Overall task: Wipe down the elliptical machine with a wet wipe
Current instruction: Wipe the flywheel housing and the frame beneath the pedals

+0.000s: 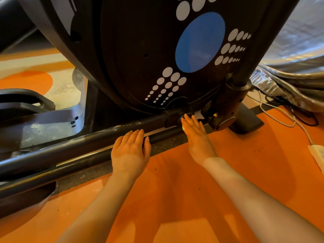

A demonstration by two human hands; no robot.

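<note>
The right hand (pixel 196 135) lies flat with straight fingers, pressing a small pale wet wipe (pixel 184 128), of which only a corner shows under the palm, against the joint at the end of the dark round metal rail (pixel 87 137) of the black elliptical machine (pixel 140 50). The left hand (pixel 130 151) rests open on the lower dark tube (pixel 163 135), fingers relaxed, holding nothing. The wipe is, I judge, light, soft and a little slippery, so it needs steady pressure from the flat palm; the machine looks heavy and stiff and should not move under the hands. At twelve o'clock from the hands stands the flywheel cover with its blue circle (pixel 199 42) and white dots. At nine o'clock is a grey pedal plate (pixel 52 123). At three o'clock white and dark cables (pixel 287 118) and a white power strip (pixel 317 155) lie on the orange floor (pixel 192 190), with a silver cover sheet (pixel 298 50) at one o'clock. The rusty bracket (pixel 226 106) just beside the fingertips may catch the wipe.
</note>
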